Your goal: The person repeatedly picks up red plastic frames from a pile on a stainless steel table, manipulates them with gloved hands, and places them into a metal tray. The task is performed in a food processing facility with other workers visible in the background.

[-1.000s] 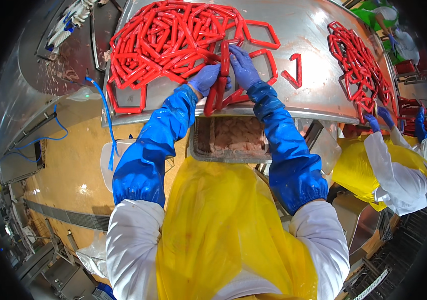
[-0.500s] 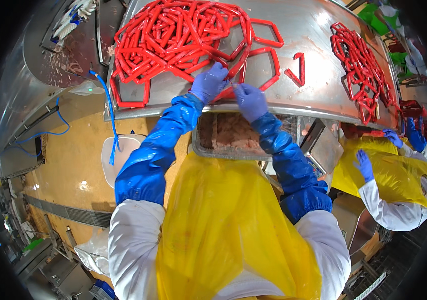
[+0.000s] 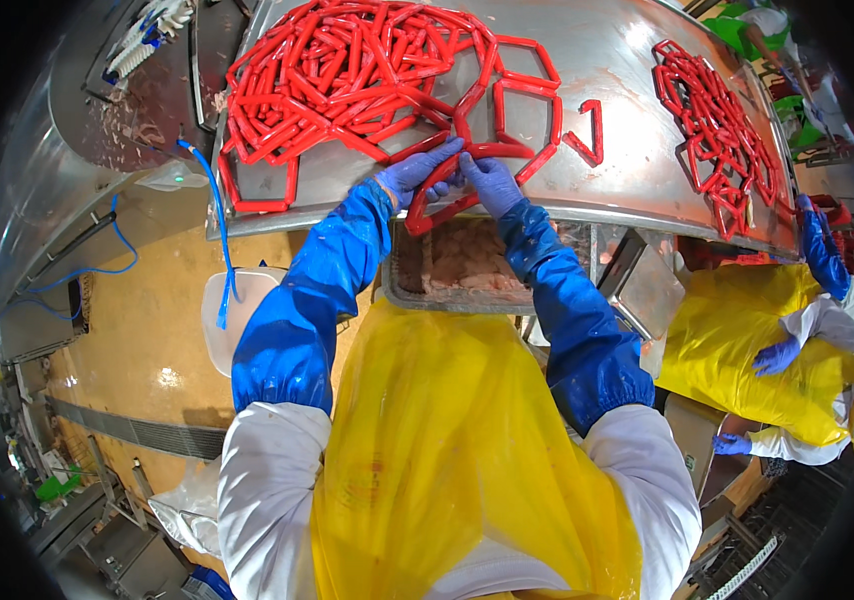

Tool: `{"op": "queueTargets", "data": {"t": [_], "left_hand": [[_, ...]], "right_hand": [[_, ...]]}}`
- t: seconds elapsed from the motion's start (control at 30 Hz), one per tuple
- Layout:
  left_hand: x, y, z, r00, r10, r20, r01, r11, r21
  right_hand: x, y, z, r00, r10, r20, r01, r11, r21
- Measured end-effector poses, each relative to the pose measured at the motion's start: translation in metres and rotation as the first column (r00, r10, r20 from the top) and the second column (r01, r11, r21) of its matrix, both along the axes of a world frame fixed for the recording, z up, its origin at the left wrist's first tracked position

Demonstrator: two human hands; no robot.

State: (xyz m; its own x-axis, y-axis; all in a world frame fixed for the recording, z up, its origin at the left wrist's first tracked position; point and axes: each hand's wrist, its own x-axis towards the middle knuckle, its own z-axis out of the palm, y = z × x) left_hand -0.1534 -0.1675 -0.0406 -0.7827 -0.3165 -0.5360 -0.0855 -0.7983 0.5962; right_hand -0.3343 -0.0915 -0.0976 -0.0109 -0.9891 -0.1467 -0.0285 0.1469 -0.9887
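At the near edge of the steel table, a chain of red sausage links (image 3: 447, 212) runs between my gloved hands. My left hand (image 3: 417, 173) has its fingers closed around the links. Pinched on the same chain, close to the left fingertips, is my right hand (image 3: 492, 184). A bent pair of links droops below the hands, over the table edge. The chain leads up to a large coiled pile of red sausage links (image 3: 332, 85) at the far left of the table. The exact spot between the fingertips is partly hidden.
A short separate string of sausages (image 3: 595, 135) lies right of the pile. Another sausage heap (image 3: 712, 120) covers the table's right end. Below the steel table (image 3: 612, 195) stands a tub of pale meat (image 3: 472, 262). A co-worker in a yellow apron (image 3: 737, 310) is at right.
The hands have come closer together, and a loop of links now hangs at the table edge between them. The co-worker's arms have shifted.
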Motion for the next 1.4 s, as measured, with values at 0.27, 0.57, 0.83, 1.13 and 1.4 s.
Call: {"op": "queueTargets", "data": {"t": [0.27, 0.57, 0.83, 1.13, 1.4], "left_hand": [[-0.013, 0.001, -0.035, 0.996, 0.024, -0.089, -0.029, 0.998, -0.047], [0.007, 0.017, -0.007, 0.994, 0.030, -0.108, -0.028, 0.999, 0.023], [0.009, 0.017, 0.011, 0.985, 0.027, 0.173, 0.011, 0.976, -0.219], [-0.014, 0.042, -0.007, 0.898, 0.277, 0.341, 0.358, -0.012, -0.934], [-0.049, 0.020, -0.034, 0.952, 0.271, -0.138, -0.281, 0.606, -0.745]], "right_hand": [[-0.007, 0.003, 0.025, 0.991, -0.059, -0.123, 0.086, 0.970, 0.228], [0.023, 0.013, -0.012, 0.844, 0.015, 0.536, 0.032, 0.996, -0.078], [-0.002, 0.007, 0.015, 0.916, -0.083, -0.392, 0.093, 0.996, 0.005], [0.020, 0.064, 0.141, 0.561, 0.155, -0.813, -0.220, 0.975, 0.034], [-0.088, -0.047, -0.013, 0.897, 0.195, -0.396, -0.106, 0.966, 0.236]]}}
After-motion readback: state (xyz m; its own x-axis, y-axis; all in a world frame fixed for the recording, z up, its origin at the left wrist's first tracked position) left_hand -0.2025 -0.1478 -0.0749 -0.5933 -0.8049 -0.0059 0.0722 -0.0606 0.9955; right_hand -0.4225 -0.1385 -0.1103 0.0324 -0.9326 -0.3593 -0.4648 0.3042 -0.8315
